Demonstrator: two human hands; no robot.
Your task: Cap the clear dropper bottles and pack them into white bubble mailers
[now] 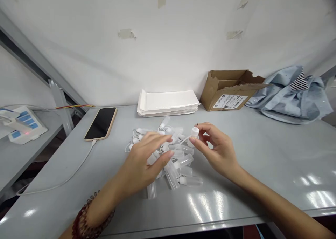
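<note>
While a white-topped bottle (194, 131) is pinched in the right hand (220, 151) at the far right of the bottle pile (172, 174), the left hand (144, 158) is kinda held loose, fingers parted, over its left side.

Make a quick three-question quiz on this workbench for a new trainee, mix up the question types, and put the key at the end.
1. Multiple choice: which hand holds a white-capped bottle at the right edge of the pile of bottles? A: left only; B: right only; C: both.
2. True or false: a white cable is plugged into the phone.
3. Fill in the blank: the cardboard box stands between the stack of white packets and the ____.

Key:
1. B, the right hand; the left hand is open over the pile.
2. True.
3. Light-blue cloth.
</note>
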